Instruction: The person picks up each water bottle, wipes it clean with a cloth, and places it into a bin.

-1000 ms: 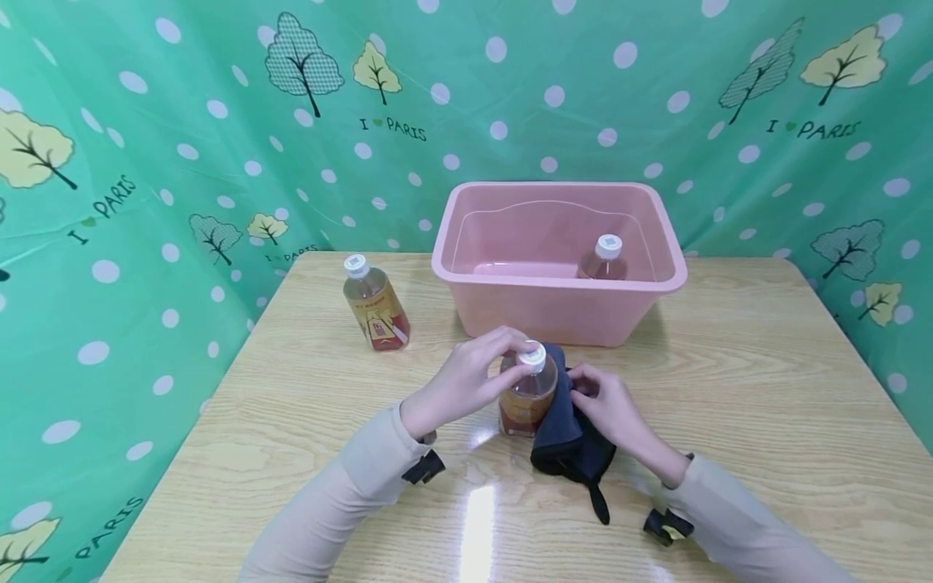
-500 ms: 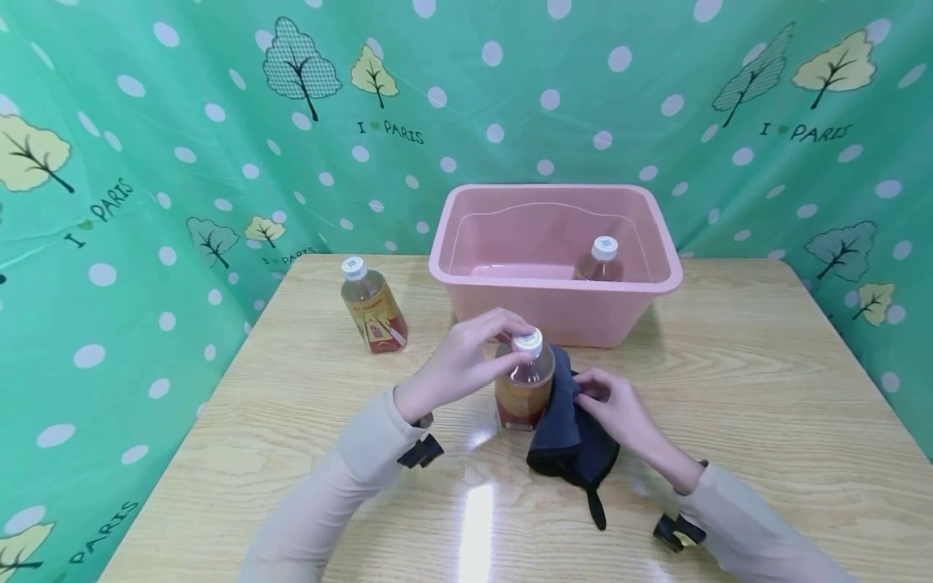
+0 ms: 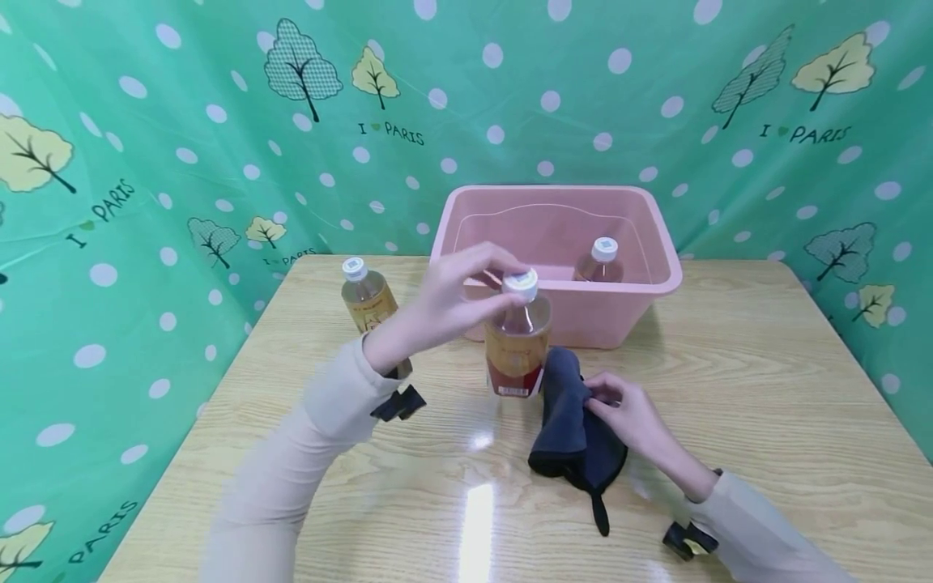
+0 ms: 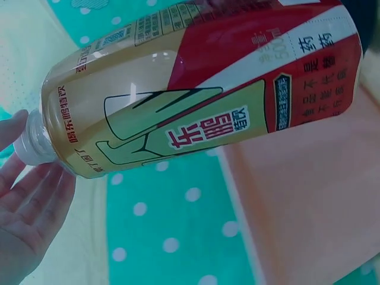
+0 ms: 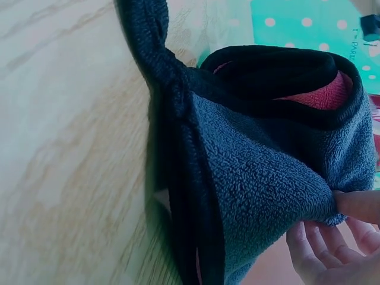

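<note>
My left hand point(image 3: 466, 295) pinches the white cap of a drink bottle point(image 3: 516, 348), thumb on one side and fingers on the other. The bottle hangs upright above the table in front of the pink bin, its yellow and red label point(image 4: 196, 113) large in the left wrist view. To its right, my right hand point(image 3: 628, 413) pinches a fold of a dark blue-grey terry cloth point(image 3: 564, 405) with black edging and a hanging loop. The right wrist view shows the cloth point(image 5: 261, 160) bunched up, with a pink inner side at its rolled end.
The pink plastic bin point(image 3: 466, 283) stands at the back of the wooden table point(image 3: 765, 389), with another bottle point(image 3: 603, 261) inside at its right. A third bottle point(image 3: 364, 295) stands at the back left, partly behind my left arm. A green patterned curtain point(image 3: 554, 97) hangs behind.
My left hand has lifted the bottle off the table, up and slightly left toward the bin, away from the cloth. My right hand and the cloth have shifted slightly right.
</note>
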Tool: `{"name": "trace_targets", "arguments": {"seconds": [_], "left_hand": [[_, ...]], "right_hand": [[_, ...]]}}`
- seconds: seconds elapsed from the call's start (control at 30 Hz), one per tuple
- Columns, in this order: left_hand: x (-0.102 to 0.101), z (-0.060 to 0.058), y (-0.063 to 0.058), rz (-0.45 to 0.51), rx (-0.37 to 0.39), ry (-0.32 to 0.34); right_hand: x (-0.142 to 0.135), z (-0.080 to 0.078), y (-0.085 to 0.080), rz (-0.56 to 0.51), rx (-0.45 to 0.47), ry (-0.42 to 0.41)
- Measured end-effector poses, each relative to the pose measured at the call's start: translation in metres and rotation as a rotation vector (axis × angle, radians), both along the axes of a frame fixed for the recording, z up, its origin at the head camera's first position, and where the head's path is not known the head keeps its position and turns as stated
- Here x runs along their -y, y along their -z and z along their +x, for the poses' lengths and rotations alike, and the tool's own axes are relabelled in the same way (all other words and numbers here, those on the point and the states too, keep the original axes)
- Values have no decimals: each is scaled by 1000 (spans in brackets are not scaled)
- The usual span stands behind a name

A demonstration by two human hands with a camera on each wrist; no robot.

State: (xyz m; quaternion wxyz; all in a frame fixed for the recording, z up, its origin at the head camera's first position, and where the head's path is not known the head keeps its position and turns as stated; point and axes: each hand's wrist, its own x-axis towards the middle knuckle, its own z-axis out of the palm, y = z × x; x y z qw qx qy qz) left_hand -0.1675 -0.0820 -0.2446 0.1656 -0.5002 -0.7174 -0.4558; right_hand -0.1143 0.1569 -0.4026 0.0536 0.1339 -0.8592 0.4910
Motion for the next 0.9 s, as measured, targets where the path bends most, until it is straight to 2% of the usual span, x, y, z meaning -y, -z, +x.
{"name": "trace_targets", "arguments": {"seconds": [0.2, 0.43, 0.57, 0.73, 0.9], "left_hand": [[-1, -8, -34, -16, 25, -42], [-3, -19, -77, -79, 200, -154], [-6, -27, -98, -82, 253, -194], [-13, -34, -118, -64, 274, -236], [-20, -46, -124, -69, 282, -291]], "right_hand": [[-2, 2, 0, 2, -4, 3], [-4, 4, 1, -15, -15, 0], [-5, 4, 2, -15, -16, 2], [-6, 5, 1, 4, 13, 13], [-6, 5, 0, 6, 23, 14]]}}
